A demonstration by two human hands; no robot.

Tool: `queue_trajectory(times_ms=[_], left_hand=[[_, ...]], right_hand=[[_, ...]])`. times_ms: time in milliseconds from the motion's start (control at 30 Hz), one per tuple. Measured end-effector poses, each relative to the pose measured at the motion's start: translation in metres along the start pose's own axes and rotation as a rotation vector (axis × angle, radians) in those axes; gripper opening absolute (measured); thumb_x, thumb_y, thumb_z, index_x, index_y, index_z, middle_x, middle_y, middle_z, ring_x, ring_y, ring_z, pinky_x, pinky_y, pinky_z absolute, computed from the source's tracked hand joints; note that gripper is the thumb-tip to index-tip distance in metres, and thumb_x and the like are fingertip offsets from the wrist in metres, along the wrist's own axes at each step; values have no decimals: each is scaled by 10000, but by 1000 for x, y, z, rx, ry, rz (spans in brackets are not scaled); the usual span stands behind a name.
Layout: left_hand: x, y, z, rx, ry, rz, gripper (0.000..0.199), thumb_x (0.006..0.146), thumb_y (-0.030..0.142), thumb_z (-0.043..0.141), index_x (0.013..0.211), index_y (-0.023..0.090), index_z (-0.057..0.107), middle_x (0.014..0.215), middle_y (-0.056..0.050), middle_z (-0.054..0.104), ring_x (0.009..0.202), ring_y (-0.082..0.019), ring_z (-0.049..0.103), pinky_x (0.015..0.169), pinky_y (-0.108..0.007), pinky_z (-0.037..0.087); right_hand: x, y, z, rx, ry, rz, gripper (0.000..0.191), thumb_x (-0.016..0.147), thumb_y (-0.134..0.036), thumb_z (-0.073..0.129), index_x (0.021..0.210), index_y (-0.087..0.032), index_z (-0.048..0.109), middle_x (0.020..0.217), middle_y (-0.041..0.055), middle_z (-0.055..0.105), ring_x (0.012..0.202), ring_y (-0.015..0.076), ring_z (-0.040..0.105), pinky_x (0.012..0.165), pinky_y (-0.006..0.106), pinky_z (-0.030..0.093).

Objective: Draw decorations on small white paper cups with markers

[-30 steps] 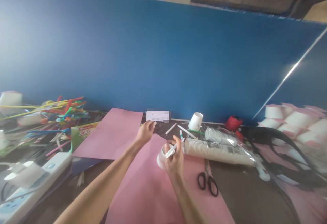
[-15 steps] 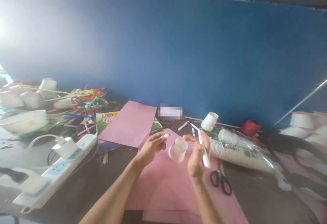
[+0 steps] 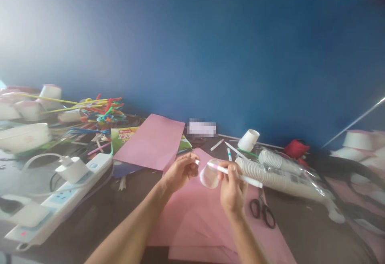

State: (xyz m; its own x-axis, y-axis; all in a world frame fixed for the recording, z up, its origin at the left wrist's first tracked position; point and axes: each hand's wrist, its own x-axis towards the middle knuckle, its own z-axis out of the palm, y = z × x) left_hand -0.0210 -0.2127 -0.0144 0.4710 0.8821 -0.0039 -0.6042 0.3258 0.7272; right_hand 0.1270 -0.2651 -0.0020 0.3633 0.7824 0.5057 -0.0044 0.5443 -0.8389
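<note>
My left hand (image 3: 182, 172) pinches a small white pen cap (image 3: 197, 162), its fingers closed. In my right hand (image 3: 232, 187) is a white marker (image 3: 246, 180), its pink-marked tip pointing left towards the cap, a small gap between them. Behind the marker, a translucent whitish cup (image 3: 207, 179) stands on the pink paper (image 3: 192, 212), partly covered by the marker and my right fingers. Black-handled scissors (image 3: 262, 213) lie on the paper to the right of my right hand.
A power strip (image 3: 64, 200) with plugs lies left, near a white bowl (image 3: 25, 137) and colourful pipe cleaners (image 3: 105, 109). Right are stacked paper cups (image 3: 276, 177) in plastic, an upturned cup (image 3: 248, 139) and a red object (image 3: 296, 148). Loose markers (image 3: 217, 145) lie behind.
The marker in my right hand has turned from steeply upright to nearly level, its tip now towards my left hand. The view has shifted slightly. My left hand still holds the cap.
</note>
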Motion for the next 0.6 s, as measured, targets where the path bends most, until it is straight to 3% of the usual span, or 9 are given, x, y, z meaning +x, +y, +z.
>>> queue_trajectory(times_ms=[267, 600], left_hand=[[2, -5, -2, -2, -30, 17, 136, 833, 261, 604, 812, 127, 602, 607, 39, 393, 507, -50, 370, 533, -203, 323], [2, -7, 0, -21, -90, 13, 151, 854, 265, 595, 811, 120, 601, 621, 32, 387, 537, -56, 385, 545, -200, 325]], right_hand=[[-3, 0, 2, 1, -80, -52, 280, 951, -354, 442, 775, -198, 595, 592, -46, 448, 608, 116, 462, 659, 275, 389], [-3, -6, 5, -178, -144, -144, 303, 959, -324, 411, 721, -190, 542, 605, -35, 451, 600, 117, 472, 588, 261, 379]])
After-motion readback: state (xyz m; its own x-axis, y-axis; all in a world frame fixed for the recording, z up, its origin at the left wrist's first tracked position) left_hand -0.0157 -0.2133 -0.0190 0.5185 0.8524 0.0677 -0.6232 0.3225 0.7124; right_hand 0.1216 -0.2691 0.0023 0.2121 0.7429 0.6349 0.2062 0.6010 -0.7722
